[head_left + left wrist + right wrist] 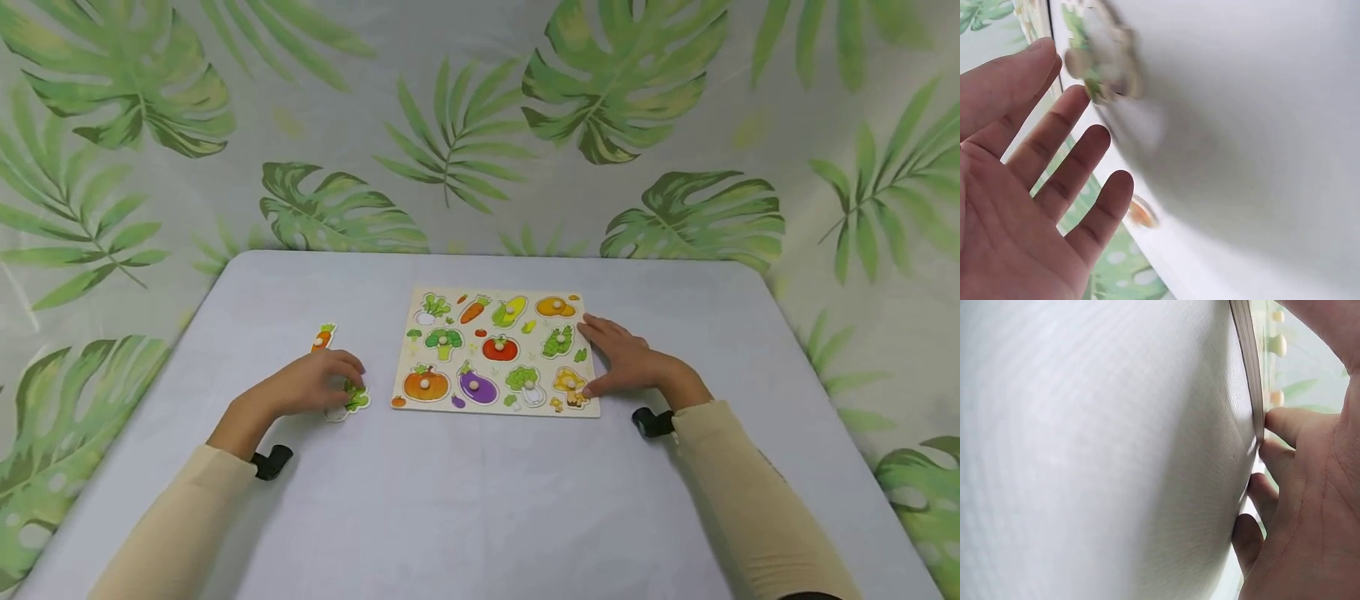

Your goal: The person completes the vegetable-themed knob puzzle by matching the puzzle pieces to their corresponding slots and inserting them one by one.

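Observation:
A wooden vegetable puzzle board [517,357] lies flat on the table, with small round knobs on many of its pictures. My right hand [628,360] is spread along the board's right edge, its fingertips [1282,422] touching that edge and the thumb near the mushroom corner. To the left of the board, my left hand [318,383] hovers over a leafy green-and-white vegetable piece [357,398] and partly covers it. The left wrist view shows that piece, blurred, just beyond loosely extended fingers [1079,169]. Past this hand lies a carrot piece [322,337].
A white cloth covers the table [480,500], whose far edge meets a leaf-print backdrop [450,142]. Dark wrist camera mounts [273,462] stick out beside both wrists.

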A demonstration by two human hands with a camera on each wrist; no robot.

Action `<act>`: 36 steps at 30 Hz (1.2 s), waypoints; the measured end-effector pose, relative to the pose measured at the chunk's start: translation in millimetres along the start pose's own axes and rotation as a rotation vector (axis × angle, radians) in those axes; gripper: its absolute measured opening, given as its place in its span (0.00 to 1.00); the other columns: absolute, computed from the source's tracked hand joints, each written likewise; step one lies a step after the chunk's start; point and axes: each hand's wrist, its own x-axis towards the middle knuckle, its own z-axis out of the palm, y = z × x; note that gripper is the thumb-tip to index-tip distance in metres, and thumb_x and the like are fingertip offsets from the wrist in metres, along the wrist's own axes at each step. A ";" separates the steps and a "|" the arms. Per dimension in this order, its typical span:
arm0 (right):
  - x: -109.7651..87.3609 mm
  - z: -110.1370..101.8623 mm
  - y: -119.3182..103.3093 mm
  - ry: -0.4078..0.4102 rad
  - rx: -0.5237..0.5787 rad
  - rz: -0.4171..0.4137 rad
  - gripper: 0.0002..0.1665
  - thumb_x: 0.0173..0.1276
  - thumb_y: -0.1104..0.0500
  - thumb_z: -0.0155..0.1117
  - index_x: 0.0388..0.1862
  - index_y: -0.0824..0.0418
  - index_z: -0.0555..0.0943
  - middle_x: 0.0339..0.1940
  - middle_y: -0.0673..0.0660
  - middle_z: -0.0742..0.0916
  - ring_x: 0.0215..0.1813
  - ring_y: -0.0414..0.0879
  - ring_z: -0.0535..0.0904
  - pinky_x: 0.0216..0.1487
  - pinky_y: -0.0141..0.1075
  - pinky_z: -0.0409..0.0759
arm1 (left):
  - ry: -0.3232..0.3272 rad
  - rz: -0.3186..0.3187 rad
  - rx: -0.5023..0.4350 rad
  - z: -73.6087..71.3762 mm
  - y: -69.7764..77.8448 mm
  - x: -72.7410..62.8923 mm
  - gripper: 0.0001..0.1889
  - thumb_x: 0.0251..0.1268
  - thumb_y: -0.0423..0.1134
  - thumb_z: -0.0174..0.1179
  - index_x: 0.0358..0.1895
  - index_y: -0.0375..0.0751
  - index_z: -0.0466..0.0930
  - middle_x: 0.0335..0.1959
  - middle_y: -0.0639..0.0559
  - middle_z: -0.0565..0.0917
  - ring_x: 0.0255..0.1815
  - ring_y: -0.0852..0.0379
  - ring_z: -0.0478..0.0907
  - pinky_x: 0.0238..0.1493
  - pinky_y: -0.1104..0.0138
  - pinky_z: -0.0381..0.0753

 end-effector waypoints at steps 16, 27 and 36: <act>-0.5 5.6 -1.2 -0.008 0.028 -0.002 0.69 0.51 0.38 0.77 0.81 0.61 0.49 0.84 0.63 0.49 0.82 0.67 0.42 0.71 0.75 0.50 | 0.094 0.010 -0.009 15.8 -8.7 -27.9 0.12 0.56 0.30 0.67 0.44 0.45 0.87 0.42 0.54 0.84 0.42 0.58 0.78 0.45 0.63 0.78; 0.3 4.2 -0.6 -0.007 -0.011 0.015 0.69 0.52 0.37 0.76 0.82 0.60 0.48 0.84 0.62 0.49 0.82 0.66 0.41 0.72 0.75 0.50 | 0.167 0.035 0.028 21.8 -4.8 -25.3 0.09 0.55 0.31 0.69 0.40 0.46 0.87 0.40 0.54 0.83 0.43 0.55 0.79 0.47 0.59 0.80; 2.2 0.9 -0.2 -0.014 -0.020 0.034 0.70 0.52 0.36 0.76 0.82 0.60 0.47 0.84 0.62 0.48 0.83 0.65 0.40 0.73 0.74 0.48 | 0.150 0.054 0.060 19.8 -0.6 -18.4 0.10 0.55 0.30 0.68 0.40 0.45 0.88 0.50 0.47 0.82 0.54 0.44 0.79 0.57 0.48 0.79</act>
